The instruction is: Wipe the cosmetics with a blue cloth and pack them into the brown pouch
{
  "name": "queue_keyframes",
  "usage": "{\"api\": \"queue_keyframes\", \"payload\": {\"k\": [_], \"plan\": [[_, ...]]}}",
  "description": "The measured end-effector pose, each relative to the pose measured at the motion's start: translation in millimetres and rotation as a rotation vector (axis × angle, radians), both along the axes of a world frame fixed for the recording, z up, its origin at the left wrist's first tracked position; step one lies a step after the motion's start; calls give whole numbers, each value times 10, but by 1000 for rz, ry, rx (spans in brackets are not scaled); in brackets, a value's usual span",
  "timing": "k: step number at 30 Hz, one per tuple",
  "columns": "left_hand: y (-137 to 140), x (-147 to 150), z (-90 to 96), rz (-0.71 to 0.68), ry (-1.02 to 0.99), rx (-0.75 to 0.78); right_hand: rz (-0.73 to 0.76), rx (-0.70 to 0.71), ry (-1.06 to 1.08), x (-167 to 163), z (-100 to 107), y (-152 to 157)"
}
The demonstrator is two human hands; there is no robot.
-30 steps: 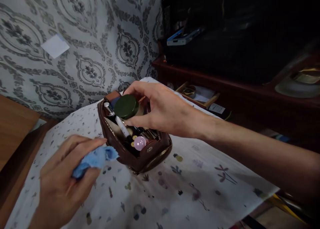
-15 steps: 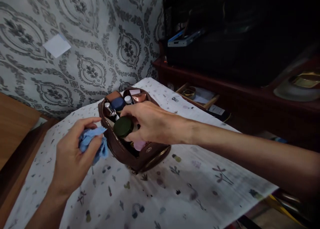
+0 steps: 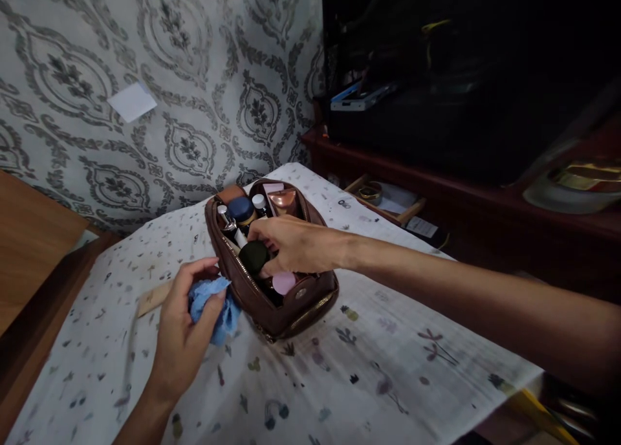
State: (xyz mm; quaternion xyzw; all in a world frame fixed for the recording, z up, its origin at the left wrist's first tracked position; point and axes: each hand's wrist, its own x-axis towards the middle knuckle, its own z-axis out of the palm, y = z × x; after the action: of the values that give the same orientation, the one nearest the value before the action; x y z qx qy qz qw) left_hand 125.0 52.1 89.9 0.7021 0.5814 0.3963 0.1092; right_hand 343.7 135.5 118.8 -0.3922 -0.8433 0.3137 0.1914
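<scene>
Brown pouch (image 3: pixel 272 303) mid-cloth, right hand (image 3: pixel 291 246) inside rim

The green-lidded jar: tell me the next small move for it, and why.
Probably ease the green-lidded jar a little deeper and let go. The right hand grips it low inside the open brown pouch, between the other containers. The left hand holds a blue cloth against the pouch's side.
</scene>
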Motion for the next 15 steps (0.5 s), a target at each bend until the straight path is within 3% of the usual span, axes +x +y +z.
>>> {"api": "queue_keyframes", "payload": {"k": [15], "plan": [[-15, -38, -57, -15, -5, 4, 35, 116, -136, -86, 63, -15]]}}
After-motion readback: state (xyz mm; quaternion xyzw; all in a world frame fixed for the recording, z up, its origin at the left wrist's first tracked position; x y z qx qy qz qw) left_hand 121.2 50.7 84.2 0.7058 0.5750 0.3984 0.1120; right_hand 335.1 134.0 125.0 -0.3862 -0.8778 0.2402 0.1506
